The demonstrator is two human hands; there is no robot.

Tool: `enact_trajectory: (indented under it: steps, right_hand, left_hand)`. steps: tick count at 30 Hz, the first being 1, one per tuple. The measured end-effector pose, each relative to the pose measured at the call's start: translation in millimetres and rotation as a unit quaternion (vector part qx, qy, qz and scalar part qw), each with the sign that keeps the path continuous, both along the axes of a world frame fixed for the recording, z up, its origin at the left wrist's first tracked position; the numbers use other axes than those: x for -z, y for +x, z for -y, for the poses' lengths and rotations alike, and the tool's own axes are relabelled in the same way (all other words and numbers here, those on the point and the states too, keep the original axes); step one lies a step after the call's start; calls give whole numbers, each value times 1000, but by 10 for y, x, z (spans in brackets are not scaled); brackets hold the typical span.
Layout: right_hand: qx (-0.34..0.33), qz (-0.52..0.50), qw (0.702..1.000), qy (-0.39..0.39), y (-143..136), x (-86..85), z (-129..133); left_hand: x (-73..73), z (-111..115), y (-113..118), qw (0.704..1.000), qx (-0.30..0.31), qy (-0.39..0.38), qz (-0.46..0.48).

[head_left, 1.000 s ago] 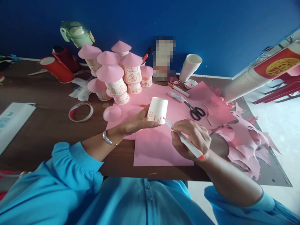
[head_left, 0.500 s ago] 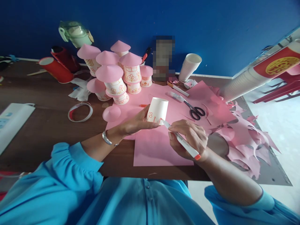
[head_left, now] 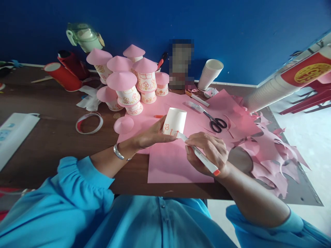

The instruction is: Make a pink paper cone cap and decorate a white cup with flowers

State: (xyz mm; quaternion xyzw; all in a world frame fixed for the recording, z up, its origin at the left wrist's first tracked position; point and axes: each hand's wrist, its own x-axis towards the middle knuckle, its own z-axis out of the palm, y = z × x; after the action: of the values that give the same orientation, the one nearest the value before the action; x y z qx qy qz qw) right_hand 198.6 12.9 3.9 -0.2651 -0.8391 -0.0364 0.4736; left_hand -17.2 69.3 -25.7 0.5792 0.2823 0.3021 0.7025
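Observation:
My left hand (head_left: 153, 135) grips a white paper cup (head_left: 176, 120) by its side and lower end, fingers partly hidden behind it. Orange flower and stem drawings run along the cup's lower edge. In my right hand (head_left: 208, 151) is a white marker (head_left: 204, 162) with an orange end, held like a pen, its tip at the cup's lower right edge. An orange marker cap (head_left: 158, 116) lies just behind the cup. Beneath both hands are pink paper sheets (head_left: 170, 168). A small pink paper cone (head_left: 123, 125) rests left of the cup.
Decorated cups with pink cone roofs (head_left: 122, 82) stand stacked at the back left. Scissors (head_left: 218, 124) and a tape roll (head_left: 89, 123) lie on the brown table (head_left: 129, 175). Pink scraps (head_left: 271, 155) cover the right side, near a long cup stack (head_left: 274, 86). Another cup stack (head_left: 210, 74) stands by the wall.
The marker tip has shifted very slightly at the cup's lower edge, and the stem there looks a bit more drawn. Both hands keep their grips.

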Motion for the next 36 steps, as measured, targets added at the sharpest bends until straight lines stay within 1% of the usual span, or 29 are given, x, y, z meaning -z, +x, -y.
enact_trajectory:
  steps: [7,14,17,23,28,31,36]
  right_hand:
    - [11,15,1000,-11,8,-5,8]
    - [2,14,1000,-7,3,-22,-5]
    - [14,19,1000,-15,10,-18,-5]
    - [35,0,999,3,17,18,-11]
    - [42,-4,999,5,6,19,-9]
    - [42,-4,999,5,1,12,-7]
    - [30,-11,999,5,-4,6,-8]
  left_hand:
    - [5,2,16,1000,0,-3,11]
    - [-5,9,33,999,5,-13,36]
    - [2,3,26,999,6,-11,33]
    - [-5,-4,26,999,21,-7,30]
    - [-26,10,36,999,20,-24,39]
    - [-12,9,30,998,23,-27,45]
    - [9,5,19,999,14,-22,27]
